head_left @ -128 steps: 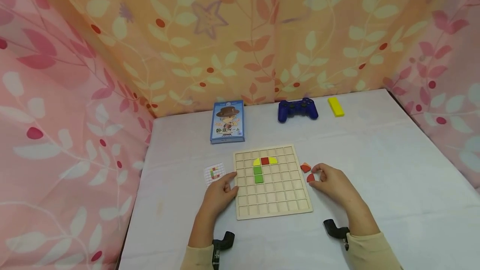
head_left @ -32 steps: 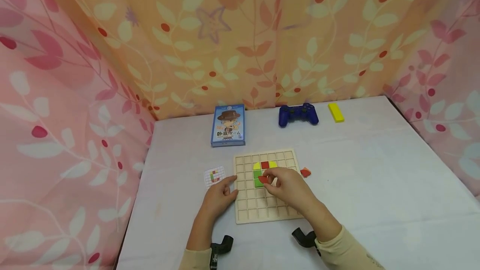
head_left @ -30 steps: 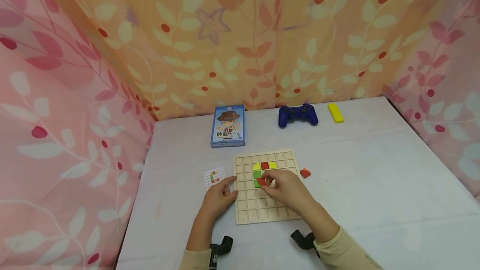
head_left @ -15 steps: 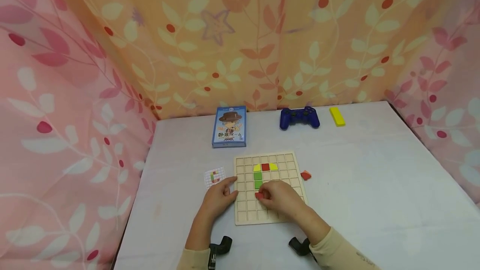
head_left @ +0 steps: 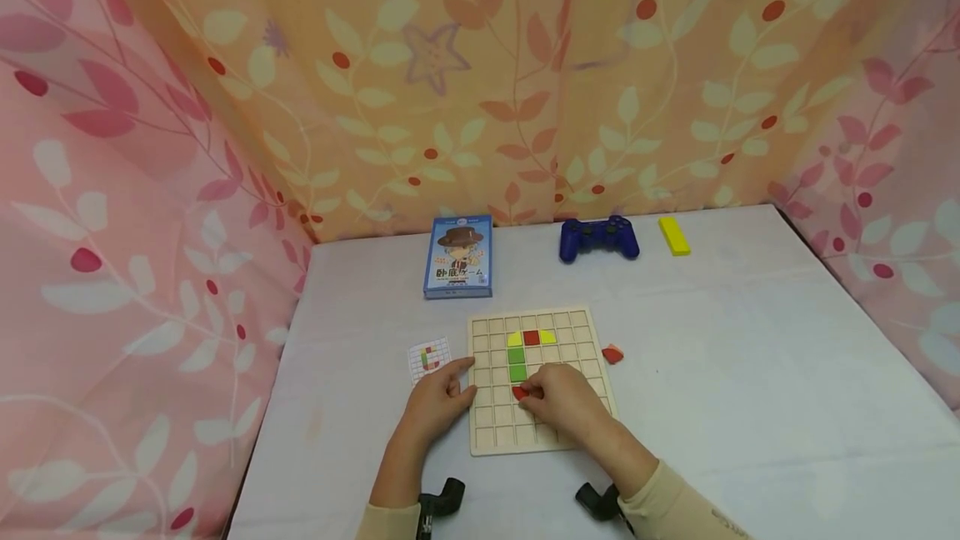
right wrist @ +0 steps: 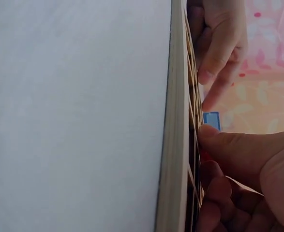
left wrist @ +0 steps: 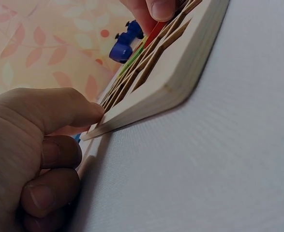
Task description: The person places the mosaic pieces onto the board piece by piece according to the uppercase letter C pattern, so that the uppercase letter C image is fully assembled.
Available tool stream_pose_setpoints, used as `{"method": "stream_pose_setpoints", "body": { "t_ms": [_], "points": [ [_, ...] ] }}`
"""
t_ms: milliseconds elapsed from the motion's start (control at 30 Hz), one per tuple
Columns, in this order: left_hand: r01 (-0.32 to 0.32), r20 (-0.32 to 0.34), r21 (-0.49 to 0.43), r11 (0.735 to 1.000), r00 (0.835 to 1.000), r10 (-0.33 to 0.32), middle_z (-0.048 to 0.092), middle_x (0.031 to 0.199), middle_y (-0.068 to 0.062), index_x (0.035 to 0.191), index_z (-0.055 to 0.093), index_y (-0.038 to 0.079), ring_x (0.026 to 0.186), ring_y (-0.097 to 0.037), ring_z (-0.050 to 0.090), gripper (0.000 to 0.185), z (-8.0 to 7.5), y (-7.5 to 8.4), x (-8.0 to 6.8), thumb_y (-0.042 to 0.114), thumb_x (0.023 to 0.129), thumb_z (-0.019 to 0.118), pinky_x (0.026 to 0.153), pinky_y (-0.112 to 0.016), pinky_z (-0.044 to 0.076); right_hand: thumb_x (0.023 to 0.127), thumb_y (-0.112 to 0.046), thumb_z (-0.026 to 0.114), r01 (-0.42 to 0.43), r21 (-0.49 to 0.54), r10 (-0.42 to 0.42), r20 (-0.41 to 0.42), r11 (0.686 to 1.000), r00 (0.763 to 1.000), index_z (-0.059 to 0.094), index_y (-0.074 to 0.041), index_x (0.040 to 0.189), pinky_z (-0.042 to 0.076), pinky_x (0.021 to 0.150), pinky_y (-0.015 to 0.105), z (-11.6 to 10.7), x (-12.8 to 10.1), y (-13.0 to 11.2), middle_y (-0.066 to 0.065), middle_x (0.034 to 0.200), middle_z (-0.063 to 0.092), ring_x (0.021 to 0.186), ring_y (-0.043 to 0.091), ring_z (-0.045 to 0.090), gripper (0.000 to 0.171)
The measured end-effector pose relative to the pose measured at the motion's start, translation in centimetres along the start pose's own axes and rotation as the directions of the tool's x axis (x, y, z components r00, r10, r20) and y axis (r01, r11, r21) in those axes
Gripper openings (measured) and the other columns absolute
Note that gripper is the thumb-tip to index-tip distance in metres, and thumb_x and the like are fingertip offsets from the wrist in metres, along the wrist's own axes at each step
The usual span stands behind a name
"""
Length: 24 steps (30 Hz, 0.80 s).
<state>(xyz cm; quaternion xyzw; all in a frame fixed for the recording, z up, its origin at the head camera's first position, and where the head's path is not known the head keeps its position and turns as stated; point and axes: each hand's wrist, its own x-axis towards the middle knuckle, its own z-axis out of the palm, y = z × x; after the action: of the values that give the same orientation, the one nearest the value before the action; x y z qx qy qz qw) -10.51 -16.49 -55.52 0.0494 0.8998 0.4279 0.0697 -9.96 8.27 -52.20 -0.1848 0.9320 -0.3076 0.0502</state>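
Both bare hands point(head_left: 438, 401) emerge from beige long sleeves point(head_left: 678, 507) (black camera mounts point(head_left: 442, 497) at the wrists).

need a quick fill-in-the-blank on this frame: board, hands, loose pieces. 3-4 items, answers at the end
1. The right hand presses a ____ piece into the wooden grid board.
2. That piece sits directly below the ____ pieces in the same column.
3. The left hand rests against the board's ____ edge.
4. The blue game controller lies between the blue card box and the ____ block.

Missing words: red; green; left; yellow
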Motion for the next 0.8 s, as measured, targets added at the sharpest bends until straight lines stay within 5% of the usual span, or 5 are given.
{"method": "stream_pose_setpoints", "body": {
  "t_ms": [233,567,800],
  "points": [
    [-0.003,-0.002,0.019,1.000,1.000,0.003,0.044,0.053,0.009,0.137,0.067,0.018,0.047,-0.006,0.038,0.046,0.15,-0.11,-0.09,0.027,0.092,0.076,0.044,-0.025,0.028,0.082,-0.018,0.087,-0.031,0.035,0.031,-0.021,0.999,0.999,0.083,-0.011,0.091,0.042,0.058,0.026,0.16,-0.15,0.01,-0.010,0.073,0.061,0.065,0.008,0.049,0.012],
    [-0.021,-0.014,0.034,0.999,1.000,0.022,0.044,0.054,0.009,0.137,0.067,0.018,0.047,-0.006,0.038,0.045,-0.27,0.33,0.56,0.027,0.093,0.075,0.045,-0.025,0.028,0.081,-0.017,0.088,-0.097,0.103,0.104,-0.070,0.990,0.992,0.082,-0.017,0.081,0.047,0.064,0.027,-0.27,0.23,-0.20,-0.011,0.078,0.064,0.071,0.007,0.053,0.006],
    [-0.024,-0.017,0.045,0.999,1.000,0.025,0.045,0.055,0.010,0.135,0.068,0.016,0.048,-0.005,0.039,0.045,-0.15,0.18,0.14,0.026,0.092,0.076,0.047,-0.025,0.029,0.082,-0.018,0.088,-0.057,0.116,0.065,-0.070,0.992,0.995,0.082,-0.014,0.092,0.048,0.068,0.028,0.01,-0.10,0.05,-0.013,0.079,0.063,0.072,0.006,0.054,0.012]
  ]
}}
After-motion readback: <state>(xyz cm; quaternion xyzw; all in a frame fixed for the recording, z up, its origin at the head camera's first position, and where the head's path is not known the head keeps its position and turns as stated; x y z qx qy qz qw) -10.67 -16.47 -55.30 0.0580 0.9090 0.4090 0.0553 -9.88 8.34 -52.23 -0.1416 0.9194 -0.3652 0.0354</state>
